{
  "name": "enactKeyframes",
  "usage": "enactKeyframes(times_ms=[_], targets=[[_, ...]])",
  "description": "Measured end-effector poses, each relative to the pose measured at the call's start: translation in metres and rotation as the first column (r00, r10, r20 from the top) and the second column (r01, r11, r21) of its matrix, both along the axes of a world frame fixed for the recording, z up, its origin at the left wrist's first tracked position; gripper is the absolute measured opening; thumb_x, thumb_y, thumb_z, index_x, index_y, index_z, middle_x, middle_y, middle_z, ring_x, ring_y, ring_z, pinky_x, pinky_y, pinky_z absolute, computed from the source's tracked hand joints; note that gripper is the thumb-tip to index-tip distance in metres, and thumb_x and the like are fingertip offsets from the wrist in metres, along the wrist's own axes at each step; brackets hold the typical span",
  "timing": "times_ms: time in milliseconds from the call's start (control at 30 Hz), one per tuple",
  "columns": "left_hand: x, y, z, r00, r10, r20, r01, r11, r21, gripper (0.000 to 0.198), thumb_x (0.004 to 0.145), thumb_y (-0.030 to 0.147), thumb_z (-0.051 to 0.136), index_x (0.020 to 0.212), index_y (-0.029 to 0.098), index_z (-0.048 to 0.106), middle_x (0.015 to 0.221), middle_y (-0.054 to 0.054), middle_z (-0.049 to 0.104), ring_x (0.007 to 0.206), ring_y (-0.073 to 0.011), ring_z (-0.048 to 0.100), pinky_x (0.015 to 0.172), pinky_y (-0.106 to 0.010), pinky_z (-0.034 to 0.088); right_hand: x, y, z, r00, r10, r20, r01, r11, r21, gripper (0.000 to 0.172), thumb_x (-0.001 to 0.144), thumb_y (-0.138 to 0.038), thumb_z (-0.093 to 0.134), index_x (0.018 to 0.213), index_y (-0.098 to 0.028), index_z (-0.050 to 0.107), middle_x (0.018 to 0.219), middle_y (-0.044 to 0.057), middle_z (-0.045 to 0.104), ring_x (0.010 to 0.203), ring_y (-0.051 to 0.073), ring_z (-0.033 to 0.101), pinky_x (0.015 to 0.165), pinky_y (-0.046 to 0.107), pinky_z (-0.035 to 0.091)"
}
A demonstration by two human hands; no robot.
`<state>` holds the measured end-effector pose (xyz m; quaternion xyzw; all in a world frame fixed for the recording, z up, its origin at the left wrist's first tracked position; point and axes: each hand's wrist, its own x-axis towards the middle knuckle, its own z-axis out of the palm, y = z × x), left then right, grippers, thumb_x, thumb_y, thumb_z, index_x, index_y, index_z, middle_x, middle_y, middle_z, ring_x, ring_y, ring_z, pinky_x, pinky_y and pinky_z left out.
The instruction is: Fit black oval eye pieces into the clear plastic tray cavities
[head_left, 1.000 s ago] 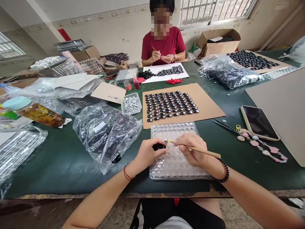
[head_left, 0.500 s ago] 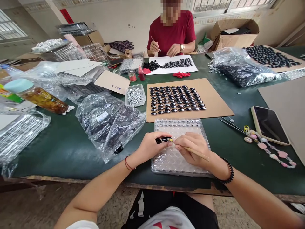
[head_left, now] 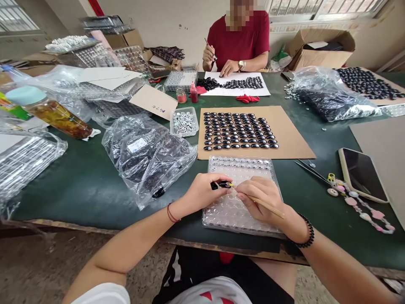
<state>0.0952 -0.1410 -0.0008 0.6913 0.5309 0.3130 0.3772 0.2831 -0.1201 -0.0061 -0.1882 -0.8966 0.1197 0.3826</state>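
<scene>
My left hand (head_left: 202, 192) pinches a small black oval piece (head_left: 221, 184) just above a clear plastic bubble tray (head_left: 236, 215). My right hand (head_left: 261, 197) grips a thin wooden stick (head_left: 265, 203) like a pen, its yellow tip touching the black piece. Both hands hover over the middle of the tray, fingers closed. Beyond the tray lies a brown cardboard sheet (head_left: 291, 141) carrying rows of several black oval pieces (head_left: 238, 130).
A plastic bag of dark pieces (head_left: 148, 156) lies left of the tray. A small tub of silver bits (head_left: 184, 121) stands behind it. A phone (head_left: 362, 173), bead strap (head_left: 360, 207) and tweezers (head_left: 311, 171) lie at right. Across the table a person in a red shirt (head_left: 243, 40) works with a stick.
The camera has tilted down and shifted. My hands have stayed together over the tray, the stick tip staying at the black piece.
</scene>
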Motion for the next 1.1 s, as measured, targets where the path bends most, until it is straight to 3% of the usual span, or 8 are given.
enactKeyframes(times_ms=[433,533,567,633,700,733,900,1100], targets=[[-0.002,0.0,-0.002,0.999,0.02,0.033,-0.02,1.0,0.001,0.017,0.074,0.025,0.06,0.088,0.019,0.068,0.089,-0.002,0.07,0.083,-0.0174,0.063,0.075,-0.026,0.046,-0.002,-0.001,-0.002,0.988,0.022,0.15,-0.023,1.0,0.003,0.008,0.085,-0.017,0.048,0.08,-0.018,0.054,0.069,0.003,0.061,0.058,0.012,0.049,0.057,0.027,0.038],[-0.002,-0.001,-0.001,0.998,0.003,0.057,-0.002,1.0,-0.013,0.015,0.074,0.024,0.06,0.086,0.018,0.068,0.086,-0.003,0.07,0.079,-0.0175,0.063,0.073,-0.026,0.047,-0.002,0.002,-0.001,0.998,0.03,0.055,-0.016,0.973,-0.232,0.012,0.087,-0.021,0.045,0.08,-0.018,0.054,0.068,0.002,0.059,0.059,0.012,0.052,0.056,0.026,0.04],[-0.001,-0.002,0.0,0.998,-0.003,0.067,0.004,1.0,-0.018,0.014,0.075,0.023,0.06,0.085,0.018,0.068,0.085,-0.003,0.07,0.078,-0.0172,0.063,0.072,-0.026,0.047,-0.002,0.003,0.0,1.0,0.027,-0.004,-0.027,0.923,-0.385,0.014,0.089,-0.023,0.043,0.08,-0.017,0.053,0.067,0.002,0.058,0.058,0.012,0.053,0.055,0.025,0.041],[-0.001,-0.003,0.003,0.996,-0.015,0.084,0.018,0.999,-0.034,0.013,0.074,0.022,0.06,0.083,0.017,0.068,0.083,-0.003,0.07,0.076,-0.0165,0.063,0.071,-0.025,0.047,-0.002,0.007,0.002,0.99,0.009,-0.139,-0.102,0.725,-0.681,0.025,0.092,-0.028,0.035,0.075,-0.017,0.05,0.064,0.001,0.056,0.056,0.011,0.055,0.052,0.024,0.044],[-0.001,-0.003,0.006,0.996,-0.032,0.085,0.037,0.998,-0.059,0.013,0.074,0.022,0.061,0.083,0.018,0.068,0.083,-0.003,0.07,0.076,-0.0161,0.063,0.071,-0.025,0.047,-0.002,0.009,0.004,0.976,-0.031,-0.217,-0.166,0.549,-0.82,0.034,0.093,-0.033,0.029,0.068,-0.017,0.045,0.063,0.0,0.053,0.05,0.009,0.053,0.048,0.023,0.044],[-0.001,-0.003,0.007,0.996,-0.041,0.08,0.047,0.996,-0.072,0.014,0.074,0.023,0.062,0.084,0.018,0.069,0.083,-0.002,0.07,0.076,-0.0162,0.063,0.071,-0.025,0.047,-0.003,0.009,0.005,0.975,-0.057,-0.214,-0.153,0.527,-0.836,0.035,0.093,-0.034,0.029,0.067,-0.017,0.044,0.063,0.0,0.051,0.047,0.008,0.05,0.046,0.022,0.042],[-0.001,-0.003,0.009,0.996,-0.02,0.087,0.022,0.999,-0.025,0.019,0.076,0.028,0.06,0.091,0.02,0.068,0.092,-0.002,0.07,0.085,-0.0177,0.062,0.076,-0.026,0.045,-0.009,0.004,0.003,0.986,-0.164,-0.03,0.09,0.675,-0.733,0.009,0.081,-0.027,0.055,0.083,-0.019,0.051,0.076,0.001,0.056,0.066,0.012,0.053,0.054,0.021,0.043],[0.003,-0.006,0.004,0.997,-0.021,0.07,0.023,0.999,-0.025,0.02,0.07,0.019,0.064,0.089,0.022,0.067,0.089,0.0,0.069,0.083,-0.0176,0.061,0.077,-0.027,0.045,-0.014,0.002,0.001,0.995,-0.093,-0.041,0.028,0.642,-0.766,0.012,0.077,-0.015,0.055,0.088,-0.019,0.052,0.082,0.001,0.06,0.071,0.011,0.057,0.056,0.02,0.044]])
